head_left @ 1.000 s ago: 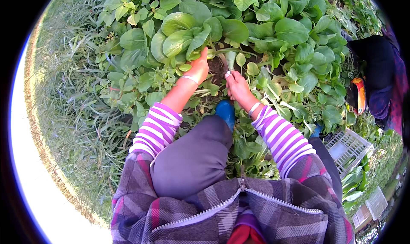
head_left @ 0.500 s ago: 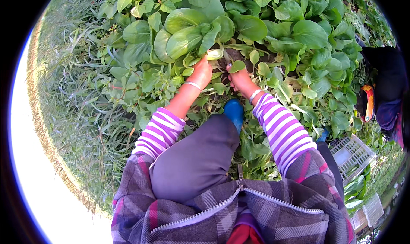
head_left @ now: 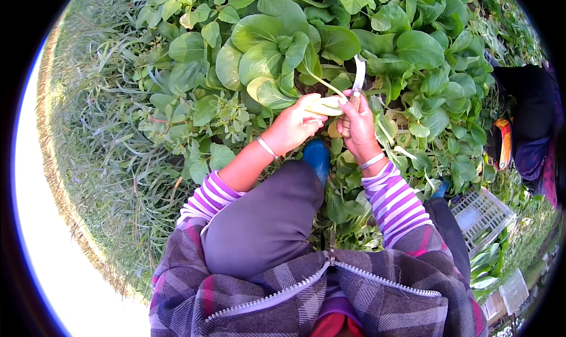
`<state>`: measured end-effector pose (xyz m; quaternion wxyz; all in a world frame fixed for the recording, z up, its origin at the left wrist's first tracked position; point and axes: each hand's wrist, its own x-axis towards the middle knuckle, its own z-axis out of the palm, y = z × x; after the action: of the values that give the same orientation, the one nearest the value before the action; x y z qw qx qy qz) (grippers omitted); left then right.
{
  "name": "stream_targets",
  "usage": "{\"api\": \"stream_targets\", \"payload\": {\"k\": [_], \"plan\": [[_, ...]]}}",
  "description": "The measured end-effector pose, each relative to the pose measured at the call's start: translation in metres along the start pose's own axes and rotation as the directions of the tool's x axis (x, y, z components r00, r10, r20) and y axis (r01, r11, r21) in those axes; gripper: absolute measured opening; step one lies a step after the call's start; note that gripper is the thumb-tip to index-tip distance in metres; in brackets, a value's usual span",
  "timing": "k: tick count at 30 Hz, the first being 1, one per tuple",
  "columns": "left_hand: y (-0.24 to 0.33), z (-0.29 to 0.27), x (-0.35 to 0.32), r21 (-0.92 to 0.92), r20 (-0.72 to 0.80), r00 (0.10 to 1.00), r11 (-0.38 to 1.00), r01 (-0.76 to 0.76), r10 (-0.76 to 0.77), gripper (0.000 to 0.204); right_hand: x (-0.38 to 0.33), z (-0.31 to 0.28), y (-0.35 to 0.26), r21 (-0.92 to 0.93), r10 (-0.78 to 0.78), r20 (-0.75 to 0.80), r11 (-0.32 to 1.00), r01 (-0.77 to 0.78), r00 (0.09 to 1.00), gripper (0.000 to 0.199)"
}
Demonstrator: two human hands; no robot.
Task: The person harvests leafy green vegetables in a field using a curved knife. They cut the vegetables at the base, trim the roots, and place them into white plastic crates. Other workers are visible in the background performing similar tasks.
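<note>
A head of bok choy (head_left: 262,63) with broad green leaves and a pale stem base lies tilted across the front of the leafy plants. My left hand (head_left: 292,126) is closed round it near the base. In my right hand (head_left: 358,126) is a small knife (head_left: 359,75) with a curved, pale blade that points away from me. The right thumb presses against the cut end of the bok choy, beside a yellowish outer stalk. My fingers hide most of the knife's handle.
More bok choy (head_left: 420,48) grows densely ahead and to the right. Tall grass (head_left: 112,136) fills the left. A blue boot (head_left: 317,159) stands below my hands. At right are a grey plastic crate (head_left: 484,219), picked greens (head_left: 485,269) and another person in dark clothes (head_left: 525,92).
Both hands have risen from the soil and come together. The bok choy base has been lifted into the open, and the knife blade, hidden before, now shows above my right hand.
</note>
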<state>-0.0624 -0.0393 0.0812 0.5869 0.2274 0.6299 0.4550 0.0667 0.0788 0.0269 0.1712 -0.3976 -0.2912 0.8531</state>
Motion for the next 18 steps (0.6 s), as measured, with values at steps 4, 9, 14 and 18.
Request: {"api": "stream_targets", "payload": {"k": [4, 9, 14, 18], "plan": [[0.065, 0.014, -0.022, 0.282, 0.238, 0.930, 0.896, -0.343, 0.281, 0.081, -0.013, -0.005, -0.017, -0.260, -0.080, 0.012, 0.962, 0.080, 0.997, 0.028], [0.029, 0.011, 0.001, 0.892, 0.272, 0.895, 0.255, -0.372, 0.353, 0.081, -0.038, 0.018, -0.019, -0.260, -0.030, 0.115, 0.964, 0.059, 0.993, 0.029], [0.026, -0.009, 0.011, 0.885, 0.033, 0.925, 0.419, -0.204, 0.380, 0.066, -0.017, -0.003, 0.008, -0.351, 0.070, 0.051, 0.935, -0.048, 0.996, 0.019], [0.045, -0.006, 0.024, 0.883, 0.046, 0.944, 0.429, -0.191, 0.326, 0.056, 0.027, 0.007, 0.031, -0.760, 0.111, 0.186, 0.645, 0.071, 0.976, 0.034]]}}
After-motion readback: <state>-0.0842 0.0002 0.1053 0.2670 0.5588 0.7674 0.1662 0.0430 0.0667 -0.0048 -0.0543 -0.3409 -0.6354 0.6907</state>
